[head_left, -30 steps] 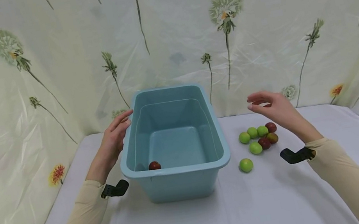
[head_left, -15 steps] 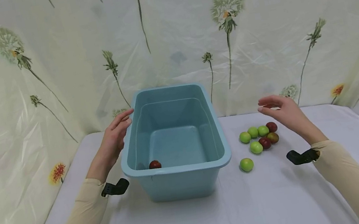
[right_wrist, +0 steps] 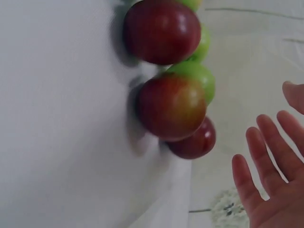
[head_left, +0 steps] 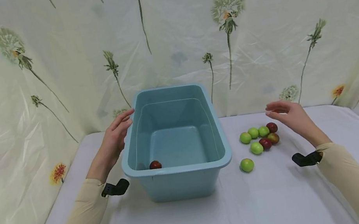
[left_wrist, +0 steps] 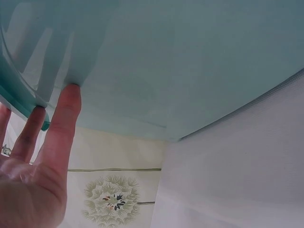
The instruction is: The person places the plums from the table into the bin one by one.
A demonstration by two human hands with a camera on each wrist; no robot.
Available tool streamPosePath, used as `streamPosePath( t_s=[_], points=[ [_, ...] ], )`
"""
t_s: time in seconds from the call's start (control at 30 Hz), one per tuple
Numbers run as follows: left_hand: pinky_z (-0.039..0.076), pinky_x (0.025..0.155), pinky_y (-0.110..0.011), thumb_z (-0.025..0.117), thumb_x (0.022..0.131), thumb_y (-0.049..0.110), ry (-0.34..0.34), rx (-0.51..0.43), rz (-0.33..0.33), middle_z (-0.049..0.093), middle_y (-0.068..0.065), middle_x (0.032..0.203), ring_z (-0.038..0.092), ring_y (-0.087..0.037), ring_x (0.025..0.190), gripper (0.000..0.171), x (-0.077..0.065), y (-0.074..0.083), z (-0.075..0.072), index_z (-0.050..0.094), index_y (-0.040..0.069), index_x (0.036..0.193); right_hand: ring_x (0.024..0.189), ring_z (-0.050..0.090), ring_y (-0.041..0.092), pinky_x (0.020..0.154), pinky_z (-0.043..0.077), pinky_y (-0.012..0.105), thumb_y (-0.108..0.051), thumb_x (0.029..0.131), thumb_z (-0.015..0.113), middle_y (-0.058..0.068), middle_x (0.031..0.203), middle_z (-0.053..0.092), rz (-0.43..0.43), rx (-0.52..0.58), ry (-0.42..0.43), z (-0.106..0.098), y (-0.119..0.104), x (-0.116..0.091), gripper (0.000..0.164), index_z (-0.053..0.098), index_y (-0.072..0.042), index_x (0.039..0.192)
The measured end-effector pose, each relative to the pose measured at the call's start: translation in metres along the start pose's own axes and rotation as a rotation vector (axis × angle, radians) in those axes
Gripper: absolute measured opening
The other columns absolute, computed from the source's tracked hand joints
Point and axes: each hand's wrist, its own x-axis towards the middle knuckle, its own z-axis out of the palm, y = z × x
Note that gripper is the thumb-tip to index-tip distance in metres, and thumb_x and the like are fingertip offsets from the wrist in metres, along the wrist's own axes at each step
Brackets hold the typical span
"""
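In the head view a blue plastic tub [head_left: 178,170] stands on the table, with one dark red plum [head_left: 155,165] inside near its front wall. My left hand [head_left: 112,145] is at the tub's left side; in the left wrist view its straight fingertips [left_wrist: 71,92] touch the outer wall below the rim. My right hand [head_left: 292,118] hovers right of a group of fruit, fingers loosely bent, holding nothing. That group mixes green plums [head_left: 256,148] and dark red plums [head_left: 265,143], with a reddish-green one [right_wrist: 172,107] large in the right wrist view.
A single green plum [head_left: 247,165] lies apart, nearer the front, between the tub and the group. White cloth covers the table [head_left: 198,223]. Behind it hangs a flower-patterned sheet [head_left: 171,65].
My right hand has moved rightward and slightly down, away from the tub and past the group of plums. The left hand stays at the tub's side. The fruit has not moved.
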Motion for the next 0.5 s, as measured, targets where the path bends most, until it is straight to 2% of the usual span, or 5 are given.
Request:
streamPosePath(
  t_s=[0.2,0.3,0.37,0.5],
  points=[
    [0.053,0.080,-0.030,0.051,0.103,0.034,-0.008,-0.004,0.004,0.037,-0.003,0.151,0.046,-0.023,0.130,0.049,0.001,0.000,0.001,0.042,0.021,0.149,0.123,0.048,0.042,0.095,0.040,0.059,-0.037,0.098,0.061,0.024,0.129,0.058,-0.023,-0.022,-0.018,-0.004,0.020,-0.003,0.052,0.054,0.000,0.134],
    [0.054,0.079,-0.029,0.052,0.103,0.035,-0.005,0.000,0.004,0.038,-0.003,0.150,0.048,-0.022,0.128,0.049,0.001,0.000,0.001,0.042,0.021,0.149,0.121,0.050,0.041,0.093,0.044,0.053,-0.032,0.097,0.064,0.023,0.128,0.058,-0.017,-0.025,-0.028,-0.005,0.029,-0.003,0.048,0.056,0.000,0.132],
    [0.054,0.078,-0.029,0.052,0.102,0.035,-0.003,-0.004,0.003,0.039,-0.003,0.149,0.048,-0.023,0.128,0.049,0.001,0.000,0.001,0.043,0.021,0.148,0.120,0.051,0.039,0.091,0.046,0.048,-0.032,0.096,0.065,0.023,0.129,0.058,-0.011,-0.032,-0.051,-0.005,0.035,-0.004,0.049,0.056,0.000,0.132],
    [0.054,0.078,-0.029,0.052,0.103,0.034,0.000,-0.006,0.004,0.039,-0.004,0.149,0.048,-0.024,0.128,0.048,0.001,-0.001,0.000,0.043,0.021,0.148,0.116,0.055,0.029,0.086,0.047,0.028,-0.036,0.095,0.066,0.021,0.129,0.059,-0.002,-0.065,-0.100,-0.006,0.043,-0.006,0.053,0.056,-0.001,0.134]
  ],
)
